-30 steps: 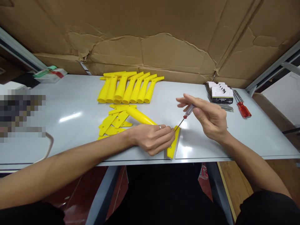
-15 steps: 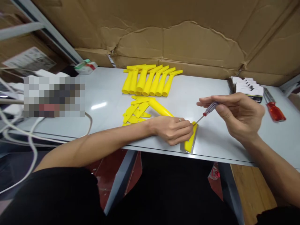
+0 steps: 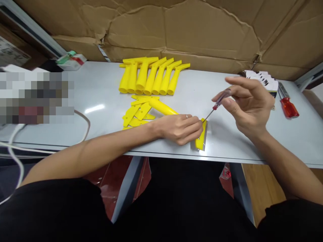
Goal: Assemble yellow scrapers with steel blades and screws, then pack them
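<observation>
My left hand (image 3: 182, 129) is closed around a yellow scraper (image 3: 200, 141) near the table's front edge. A metal blade edge shows along the right side of its head. In my right hand (image 3: 249, 104), thumb and fingers pinch the clear handle of a small screwdriver (image 3: 222, 98) with a red collar. Its shaft slants down to the far end of the scraper's head; the exact contact point is too small to make out. Left of my left hand lie several flat yellow plates (image 3: 133, 114). A yellow tubular handle (image 3: 163, 107) stretches from them toward that hand.
Behind stands a row of several yellow scraper handles (image 3: 151, 79). At the right are a stack of white-and-black cards (image 3: 264, 80) and a red-handled screwdriver (image 3: 289, 107). White cables (image 3: 15, 158) and a small box (image 3: 72, 61) are on the left. Cardboard (image 3: 196, 33) walls the back.
The whole view has shifted, so everything sits higher and further left. My right index finger has lifted off the screwdriver's handle end. My left hand keeps its grip on the scraper.
</observation>
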`<move>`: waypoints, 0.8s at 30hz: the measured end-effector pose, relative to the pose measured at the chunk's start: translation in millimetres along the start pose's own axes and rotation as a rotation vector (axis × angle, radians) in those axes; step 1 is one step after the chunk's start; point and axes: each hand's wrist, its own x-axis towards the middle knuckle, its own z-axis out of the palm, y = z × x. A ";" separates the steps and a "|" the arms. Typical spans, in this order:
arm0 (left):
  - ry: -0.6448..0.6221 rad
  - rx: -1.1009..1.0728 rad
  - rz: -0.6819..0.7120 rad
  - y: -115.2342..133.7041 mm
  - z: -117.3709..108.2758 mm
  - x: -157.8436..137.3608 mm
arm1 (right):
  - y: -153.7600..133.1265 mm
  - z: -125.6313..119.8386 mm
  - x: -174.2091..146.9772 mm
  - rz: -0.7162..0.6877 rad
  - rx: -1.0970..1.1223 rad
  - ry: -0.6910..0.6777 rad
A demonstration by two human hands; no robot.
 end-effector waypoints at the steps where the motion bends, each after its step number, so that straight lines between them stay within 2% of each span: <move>1: -0.028 0.012 -0.006 -0.2 0.1 0.2 | 3.8 -1.2 1.9 -0.034 -0.031 0.019; 4: -0.101 0.047 -0.023 -3.8 2.6 4.1 | 17.5 -4.3 16.5 -0.139 -0.104 0.005; 7: -0.125 0.104 -0.051 -12.3 11.5 13.2 | 30.9 -5.0 42.9 -0.105 -0.019 -0.132; 9: -0.095 0.135 -0.091 -19.0 21.3 20.0 | 38.4 -4.1 59.9 -0.111 0.023 -0.157; 13: -0.088 0.157 -0.168 -26.5 43.8 25.7 | 46.3 -0.7 69.4 -0.168 -0.116 0.023; 16: -0.140 0.122 -0.194 -25.1 54.8 21.0 | 45.7 -0.3 58.8 -0.142 -0.088 0.014; 20: -0.210 -0.021 -0.300 -21.0 57.5 12.4 | 45.3 -6.9 50.8 -0.190 -0.004 -0.024; 24: -0.301 -0.190 -0.378 -21.8 49.5 12.3 | 47.5 -14.7 51.1 -0.293 -0.185 0.106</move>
